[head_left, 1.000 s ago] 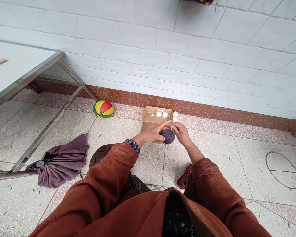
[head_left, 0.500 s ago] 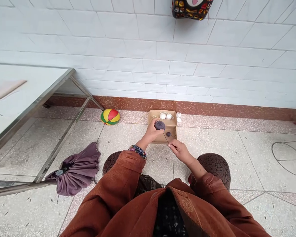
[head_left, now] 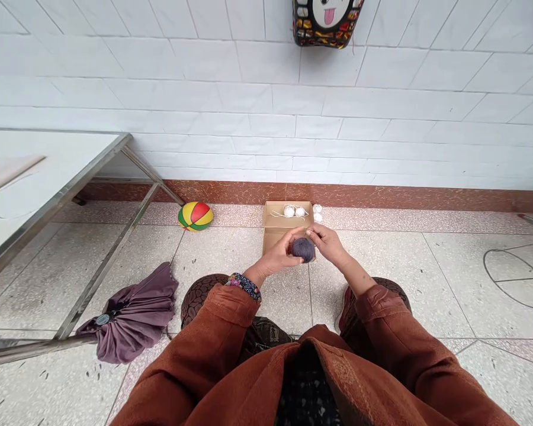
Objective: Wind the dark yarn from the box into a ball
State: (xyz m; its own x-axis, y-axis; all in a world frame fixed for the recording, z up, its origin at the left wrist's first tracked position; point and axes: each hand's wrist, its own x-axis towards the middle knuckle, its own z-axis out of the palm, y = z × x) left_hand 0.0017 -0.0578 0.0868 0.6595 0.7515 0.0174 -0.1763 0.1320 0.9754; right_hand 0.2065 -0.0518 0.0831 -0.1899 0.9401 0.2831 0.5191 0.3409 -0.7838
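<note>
A dark purple-grey ball of yarn (head_left: pixel 303 250) sits in my left hand (head_left: pixel 276 259), whose fingers and thumb curve round its left side. Against the ball's upper right edge, my right hand (head_left: pixel 331 245) pinches with thumb and forefinger, apparently on the yarn strand, which is too thin to make out here. Behind both hands stands an open cardboard box (head_left: pixel 272 238) on the floor, its front part largely covered by them. Two small white yarn balls (head_left: pixel 294 211) with loose ends lie in its back half.
More white balls (head_left: pixel 317 213) rest right of the box by the wall. A colourful ball (head_left: pixel 196 216) lies left, near the metal-framed table (head_left: pixel 102 148). A folded purple umbrella (head_left: pixel 135 313) leans at the table's leg. A wire ring frame (head_left: pixel 515 279) is at right; a patterned basket (head_left: pixel 324 38) hangs above.
My right hand has risen from below the box to the ball's top edge. The yarn ball has moved down and right in my left hand. The view has shifted slightly.
</note>
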